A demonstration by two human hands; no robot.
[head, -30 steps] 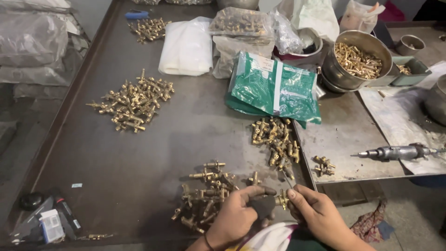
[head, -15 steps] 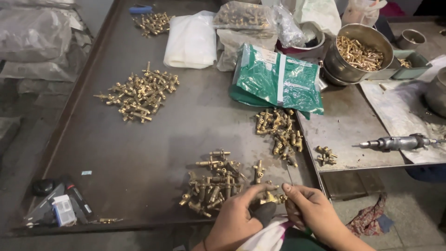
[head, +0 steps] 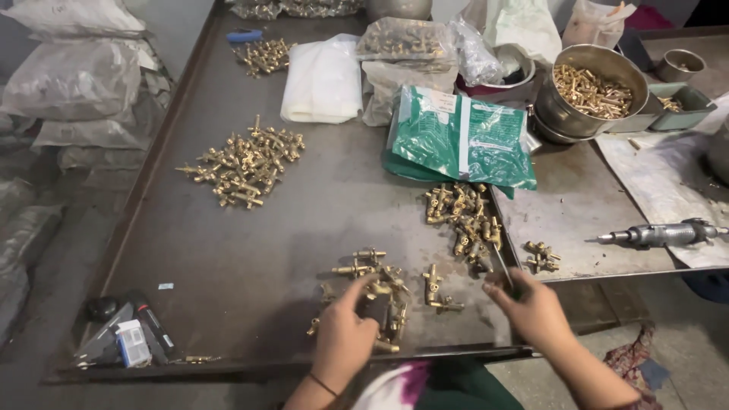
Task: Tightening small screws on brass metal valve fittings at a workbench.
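- Left hand (head: 345, 338): moved apart from the right; fingers half-curled, resting on the near fittings (head: 376, 292), no grip visible.
- Right hand (head: 531, 307): shifted right, now closed around a thin tool (head: 501, 266).

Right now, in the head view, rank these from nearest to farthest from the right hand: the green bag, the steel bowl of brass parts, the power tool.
From the right hand:
1. Power tool, to its right.
2. Green bag, straight beyond.
3. Steel bowl, far right corner.
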